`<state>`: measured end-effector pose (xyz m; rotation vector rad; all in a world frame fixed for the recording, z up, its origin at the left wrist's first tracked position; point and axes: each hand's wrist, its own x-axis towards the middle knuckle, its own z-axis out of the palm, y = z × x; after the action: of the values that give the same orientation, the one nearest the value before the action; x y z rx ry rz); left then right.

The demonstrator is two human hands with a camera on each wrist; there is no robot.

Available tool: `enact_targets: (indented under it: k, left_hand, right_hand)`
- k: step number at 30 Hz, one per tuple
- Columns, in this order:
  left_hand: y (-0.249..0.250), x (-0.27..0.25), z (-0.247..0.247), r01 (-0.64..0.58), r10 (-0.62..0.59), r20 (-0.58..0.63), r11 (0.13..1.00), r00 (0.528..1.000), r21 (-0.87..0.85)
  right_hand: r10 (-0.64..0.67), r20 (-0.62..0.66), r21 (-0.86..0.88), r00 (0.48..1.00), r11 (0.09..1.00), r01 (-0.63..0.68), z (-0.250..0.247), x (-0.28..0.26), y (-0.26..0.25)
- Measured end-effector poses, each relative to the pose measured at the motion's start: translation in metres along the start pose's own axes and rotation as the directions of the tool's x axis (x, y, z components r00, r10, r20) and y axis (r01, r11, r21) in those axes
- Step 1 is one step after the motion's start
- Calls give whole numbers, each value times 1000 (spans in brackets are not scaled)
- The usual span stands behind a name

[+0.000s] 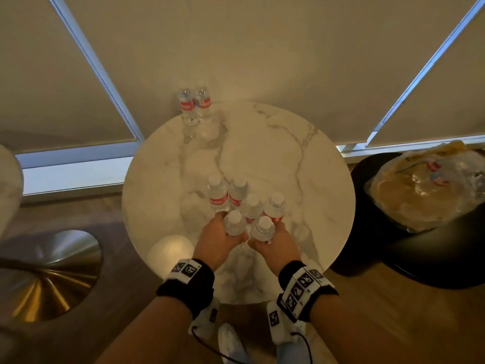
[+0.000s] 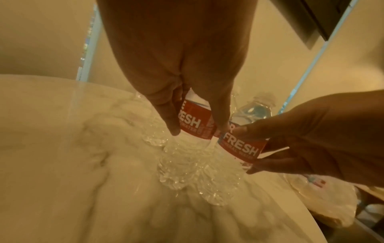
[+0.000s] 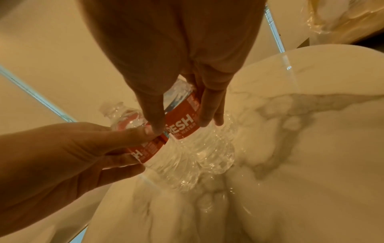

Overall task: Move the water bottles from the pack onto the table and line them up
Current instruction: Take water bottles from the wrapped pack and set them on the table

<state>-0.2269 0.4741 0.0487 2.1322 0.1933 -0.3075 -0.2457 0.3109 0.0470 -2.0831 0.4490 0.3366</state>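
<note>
One clear ribbed bottle is held in the left hand, its grip closed round the red label; a second bottle is held likewise in the right hand. Both are kept upright, side by side and touching, low over the round, veined marble counter. Four white-capped bottles are clustered just behind; two more are stood at the far edge. The crumpled plastic pack is laid on a dark seat.
</note>
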Motion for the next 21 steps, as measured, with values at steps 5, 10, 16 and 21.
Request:
enact_targets:
  k: [5, 10, 16, 21]
  left_hand:
    - [-19, -16, 6, 145, -231, 133, 872, 964, 467]
    - [3, -43, 43, 23, -228, 304, 833, 925, 553]
    - [101, -2, 153, -188, 22, 431, 919, 902, 348]
    - [208, 71, 269, -295, 189, 466, 941, 864, 165]
  right_hand:
    - [85, 191, -237, 978, 971, -38, -28, 2, 19]
    - [159, 81, -271, 984, 953, -132, -98, 19, 63]
    - [302, -231, 19, 925, 952, -306, -228, 89, 116]
    - [494, -370, 336, 787, 860, -383, -339, 195, 173]
